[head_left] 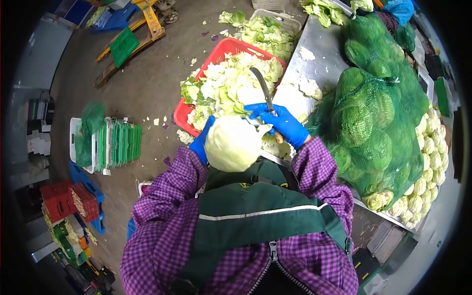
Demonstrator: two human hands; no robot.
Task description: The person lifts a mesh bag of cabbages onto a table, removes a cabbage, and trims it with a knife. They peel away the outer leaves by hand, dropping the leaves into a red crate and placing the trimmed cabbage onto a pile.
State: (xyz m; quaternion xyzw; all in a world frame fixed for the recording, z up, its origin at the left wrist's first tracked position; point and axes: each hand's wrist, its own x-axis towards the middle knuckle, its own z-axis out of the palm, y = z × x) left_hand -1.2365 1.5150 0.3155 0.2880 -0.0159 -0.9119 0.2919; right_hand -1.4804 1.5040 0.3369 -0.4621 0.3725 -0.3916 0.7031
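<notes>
A pale, stripped cabbage (233,145) sits in front of my body. My left hand (200,146), in a blue glove, is closed against its left side, with part of the fingers hidden behind it. In my blue-gloved right hand (286,127) is a knife (263,83), its curved dark blade pointing up and away from me. The end of its wooden handle shows below my fingers, close to the cabbage's right side. Just beyond both hands stands a red crate (181,115) heaped with loose cabbage leaves (231,83).
Green mesh sacks (364,118) of cabbages lie on the metal table (319,64) to my right, with stripped cabbages (427,172) piled behind them. A light crate (290,22) of leaves stands farther off. Stacked crates (115,140) and a yellow pallet jack (152,22) are leftward.
</notes>
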